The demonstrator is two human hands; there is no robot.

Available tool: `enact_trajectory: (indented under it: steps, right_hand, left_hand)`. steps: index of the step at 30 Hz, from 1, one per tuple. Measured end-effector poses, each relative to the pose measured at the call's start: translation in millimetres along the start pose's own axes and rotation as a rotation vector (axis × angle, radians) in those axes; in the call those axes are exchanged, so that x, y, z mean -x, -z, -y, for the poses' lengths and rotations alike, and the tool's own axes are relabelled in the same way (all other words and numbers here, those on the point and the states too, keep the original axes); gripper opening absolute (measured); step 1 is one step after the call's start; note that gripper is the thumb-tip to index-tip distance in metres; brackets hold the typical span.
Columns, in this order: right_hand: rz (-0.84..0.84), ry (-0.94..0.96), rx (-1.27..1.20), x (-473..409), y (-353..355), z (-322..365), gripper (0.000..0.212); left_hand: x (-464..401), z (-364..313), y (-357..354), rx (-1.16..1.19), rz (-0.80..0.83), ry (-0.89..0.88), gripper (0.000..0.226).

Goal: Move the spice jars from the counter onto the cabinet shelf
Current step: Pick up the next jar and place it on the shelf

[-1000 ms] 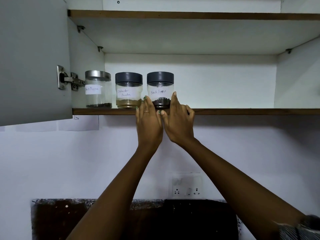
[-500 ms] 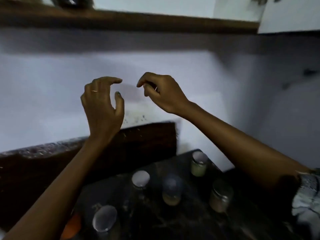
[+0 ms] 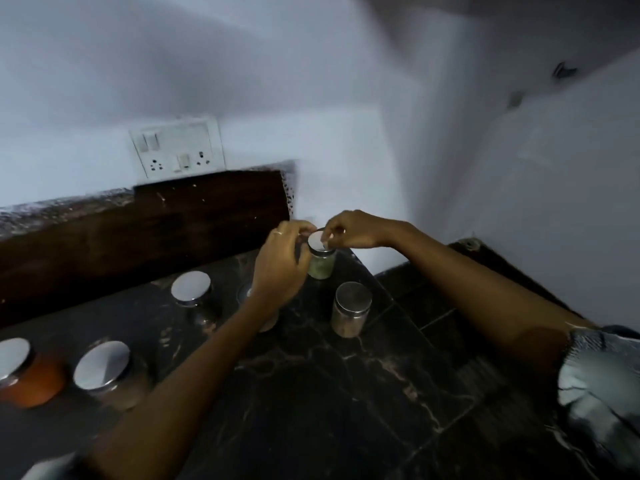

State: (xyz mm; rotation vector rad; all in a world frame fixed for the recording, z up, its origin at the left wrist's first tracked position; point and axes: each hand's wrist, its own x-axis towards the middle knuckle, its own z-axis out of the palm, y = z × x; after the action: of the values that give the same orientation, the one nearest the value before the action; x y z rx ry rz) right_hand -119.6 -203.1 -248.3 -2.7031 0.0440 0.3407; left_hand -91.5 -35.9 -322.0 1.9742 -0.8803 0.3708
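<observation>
Both hands on green-filled jar (image 3: 322, 263) at 12 o'clock on dark counter (image 3: 346, 393): left hand (image 3: 280, 268) wraps its side, right hand (image 3: 353, 230) fingertips pinch the lid rim. Brown-filled jar (image 3: 349, 311) just at its 5 o'clock; orange-filled jar (image 3: 29, 375) far at 8 o'clock.

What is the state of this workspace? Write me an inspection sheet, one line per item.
Surface: dark marbled stone counter with a dark backsplash behind.
Job's things: pale-green spice jar upright at the back; a steel-lidded jar stands apart in front of it; further steel-lidded jars to the left, one orange-filled; another mostly hidden behind the left wrist.
Clutter: nothing seen.
Hands: left hand and right hand both close around the green jar's lid; firm grasp cannot be told, image blurred.
Cables: nothing seen.
Surroundings: white walls, switch-and-socket plate; cabinet shelf out of view.
</observation>
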Motion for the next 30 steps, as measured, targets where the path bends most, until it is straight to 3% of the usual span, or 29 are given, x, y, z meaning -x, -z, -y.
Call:
enact_trajectory:
  steps: [4, 10, 13, 17, 26, 30]
  right_hand:
    - [0.159, 0.004, 0.041, 3, -30, -47, 0.032]
    - [0.339, -0.006, 0.215, -8, -74, -86, 0.082]
    - [0.411, -0.011, 0.267, -16, -88, -96, 0.09]
    - [0.396, 0.01, 0.328, -23, -97, -101, 0.09]
    - [0.283, 0.088, 0.299, -24, -108, -111, 0.089]
    - [0.24, 0.125, 0.271, -22, -99, -106, 0.077]
  left_hand:
    - [33, 20, -57, -0.064, 0.146, 0.165, 0.029]
    - [87, 43, -117, -0.001, 0.507, 0.545, 0.072]
    - [98, 45, -138, 0.075, 0.581, 0.611, 0.082]
    - [99, 51, -155, 0.14, 0.589, 0.701, 0.092]
    - [97, 64, -168, 0.127, 0.557, 0.71, 0.09]
    - [97, 60, -161, 0.195, 0.51, 0.694, 0.087]
